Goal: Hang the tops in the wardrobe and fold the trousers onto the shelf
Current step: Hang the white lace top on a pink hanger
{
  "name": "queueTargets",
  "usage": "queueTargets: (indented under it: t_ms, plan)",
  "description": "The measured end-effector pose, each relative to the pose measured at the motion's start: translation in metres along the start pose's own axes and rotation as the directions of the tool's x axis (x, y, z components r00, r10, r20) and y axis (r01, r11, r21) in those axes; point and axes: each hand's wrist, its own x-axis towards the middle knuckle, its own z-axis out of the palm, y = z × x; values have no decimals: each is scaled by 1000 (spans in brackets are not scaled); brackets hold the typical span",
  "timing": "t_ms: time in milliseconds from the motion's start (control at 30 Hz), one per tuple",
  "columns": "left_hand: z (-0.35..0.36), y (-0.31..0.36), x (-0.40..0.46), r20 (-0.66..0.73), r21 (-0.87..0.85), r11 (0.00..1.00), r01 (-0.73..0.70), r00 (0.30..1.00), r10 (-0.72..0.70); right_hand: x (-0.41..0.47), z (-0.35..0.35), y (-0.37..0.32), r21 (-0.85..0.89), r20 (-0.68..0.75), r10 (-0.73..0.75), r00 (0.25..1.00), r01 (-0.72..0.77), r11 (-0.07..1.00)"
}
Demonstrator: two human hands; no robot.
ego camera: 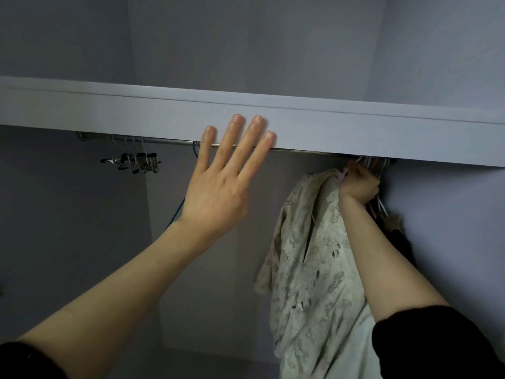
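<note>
A pale patterned top (314,269) hangs on a pink hanger (341,175) at the right end of the wardrobe, its cloth falling straight down beside and below the right hand (359,184). That hand is clenched around the hanger's neck, just under the front edge of the shelf (355,127), with the hooks of other hangers (378,165) bunched right behind its knuckles. Dark clothing (396,231) hangs just to the right of the wrist, against the wardrobe's side wall.

The left hand (218,187) is released, fingers straight and spread, raised well to the left of the right hand; its fingertips (236,120) lie over the shelf's front edge, though whether they touch it I cannot tell. Behind those fingers runs the metal rail (169,142), with a blue hanger (195,151) just beside the little finger. Further left of that hand, a cluster of clip hangers (136,161) hangs from the rail.
</note>
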Motion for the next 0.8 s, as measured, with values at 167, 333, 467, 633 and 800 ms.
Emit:
queueTargets:
  t_ms: [167,333,467,633,800]
  plan:
    - [2,1,-2,22,-7,1000,9,1000,-9,4,9,-1,-206,71,135,988,-118,971]
    - [0,-2,-2,63,-10,1000,3,998,-2,5,5,0,-318,126,135,983,-89,944]
    - [-6,0,-1,130,-18,1000,25,991,-23,-16,-9,3,-337,247,34,969,53,940]
    - [-15,14,-12,236,-108,988,114,968,-86,-63,-28,3,-324,459,-75,885,246,913]
    - [-31,29,-49,486,-285,926,248,870,-84,-111,-68,12,-336,705,92,704,217,916]
